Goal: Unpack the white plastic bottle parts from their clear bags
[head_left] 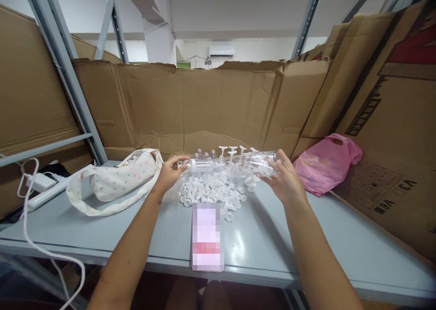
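Note:
My left hand (pixel 174 170) is closed, fingers and thumb pinching the left end of a white cylinder (pixel 202 165) with a see-through, patterned middle. The cylinder lies level and points right, at a clear plastic bag (pixel 264 160); whether it is inside the bag I cannot tell. My right hand (pixel 284 176) grips the bag's right end between thumb and fingers. Below both hands lies a heap of small white funnel-shaped plastic parts (pixel 213 189). Just behind the heap stand several clear bottles (pixel 206 155) and white T-topped plungers (pixel 242 152), partly hidden by the bag.
A phone (pixel 206 237), its screen blurred, lies at the grey table's (pixel 259 251) front edge. A white patterned cloth bag (pixel 119 178) sits left, near a power strip (pixel 47 183) and cable. A pink plastic bag (pixel 325 164) lies right. Cardboard walls (pixel 197 101) enclose the back and sides.

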`<action>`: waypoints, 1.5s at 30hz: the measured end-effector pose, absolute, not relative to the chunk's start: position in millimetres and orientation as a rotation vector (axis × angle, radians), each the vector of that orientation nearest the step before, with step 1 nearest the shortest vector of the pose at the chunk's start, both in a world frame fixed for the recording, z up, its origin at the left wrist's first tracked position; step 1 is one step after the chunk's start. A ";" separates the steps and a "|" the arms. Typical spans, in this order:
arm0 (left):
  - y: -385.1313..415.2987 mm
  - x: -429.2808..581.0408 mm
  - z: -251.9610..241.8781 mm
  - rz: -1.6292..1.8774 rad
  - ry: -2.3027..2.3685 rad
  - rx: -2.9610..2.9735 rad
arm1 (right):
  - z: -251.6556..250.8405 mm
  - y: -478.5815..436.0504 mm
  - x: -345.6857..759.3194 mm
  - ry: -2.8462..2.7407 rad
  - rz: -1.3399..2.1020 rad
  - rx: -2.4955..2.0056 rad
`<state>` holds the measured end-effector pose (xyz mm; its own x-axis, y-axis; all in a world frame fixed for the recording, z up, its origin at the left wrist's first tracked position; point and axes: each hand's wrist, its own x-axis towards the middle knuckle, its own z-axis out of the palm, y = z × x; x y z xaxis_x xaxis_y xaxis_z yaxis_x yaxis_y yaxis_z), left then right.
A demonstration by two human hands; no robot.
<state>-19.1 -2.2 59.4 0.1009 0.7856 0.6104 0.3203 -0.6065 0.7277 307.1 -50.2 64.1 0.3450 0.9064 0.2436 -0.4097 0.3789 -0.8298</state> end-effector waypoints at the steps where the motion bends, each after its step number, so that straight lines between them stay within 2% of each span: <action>1: -2.8 -20.8 61.0 1.560 1.074 1.982 | 64.7 -50.5 308.4 -0.799 0.962 -0.746; 17: 0.1 -24.7 60.0 2.149 1.157 1.726 | 85.2 -57.7 308.8 -0.954 0.845 -0.827; 25: 3.0 -25.6 59.2 2.274 1.195 1.515 | 102.9 -64.4 302.9 -1.056 0.693 -0.812; 30: 4.8 -21.1 55.4 2.186 1.198 1.475 | 106.4 -74.9 310.9 -1.005 0.637 -0.841; 36: 1.5 -2.2 44.4 1.887 1.079 1.492 | 104.7 -97.6 338.7 -0.824 0.518 -0.770; 45: -0.7 27.4 27.2 1.425 1.002 1.592 | 61.6 -133.3 407.7 -0.516 0.342 -0.864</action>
